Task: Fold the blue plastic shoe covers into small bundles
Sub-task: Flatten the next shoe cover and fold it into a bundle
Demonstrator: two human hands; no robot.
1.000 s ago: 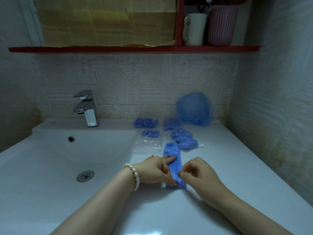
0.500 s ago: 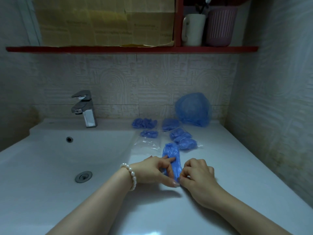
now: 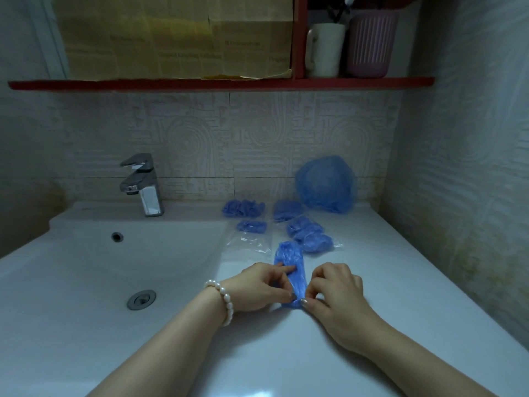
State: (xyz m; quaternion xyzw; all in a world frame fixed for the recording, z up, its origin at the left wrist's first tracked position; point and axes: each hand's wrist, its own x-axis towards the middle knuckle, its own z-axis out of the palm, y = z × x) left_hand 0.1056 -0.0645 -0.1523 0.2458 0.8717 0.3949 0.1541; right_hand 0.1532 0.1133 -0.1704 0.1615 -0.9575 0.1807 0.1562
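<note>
Blue shoe cover (image 3: 289,259) flattened lengthwise on white counter (image 3: 386,282), left hand (image 3: 259,285) and right hand (image 3: 335,290) pinching its near end, folded bundles (image 3: 309,234) beyond.

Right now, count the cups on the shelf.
2, both at the right end of the red shelf: a white mug and, touching its right side, a ribbed pink cup. The cardboard could hide more.

You've got 2 hands (image 3: 257,285) (image 3: 335,293), 1 flattened shoe cover (image 3: 289,260), approx 5 folded bundles (image 3: 244,208), 1 clear bag (image 3: 249,244), 1 blue cap-like heap (image 3: 326,183), 1 tap (image 3: 143,184), 1 mug (image 3: 325,50), 1 pink cup (image 3: 372,43).
</note>
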